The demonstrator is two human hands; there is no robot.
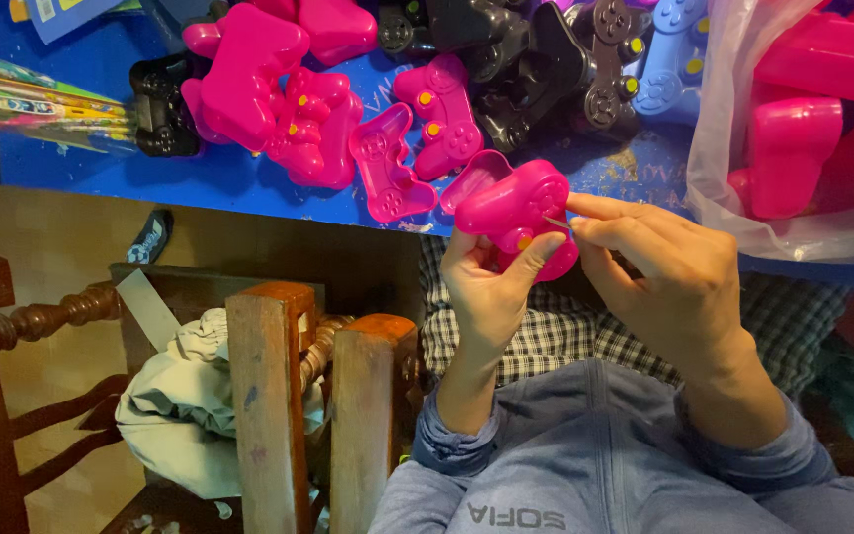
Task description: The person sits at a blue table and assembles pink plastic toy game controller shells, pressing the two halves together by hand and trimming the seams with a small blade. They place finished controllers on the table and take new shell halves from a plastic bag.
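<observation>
Cupped left hand grips pink controller shell; right hand pinches perhaps a pin.

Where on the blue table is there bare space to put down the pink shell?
A bare strip of the blue table runs along its near edge, between the pencil pack and the open pink shells. A smaller patch lies beside the plastic bag. Farther back, pink and black shells crowd together.

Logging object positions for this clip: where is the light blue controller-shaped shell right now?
In the head view, the light blue controller shell lies at the top right of the blue table, between the dark controller shells and the clear plastic bag of pink shells.
</observation>
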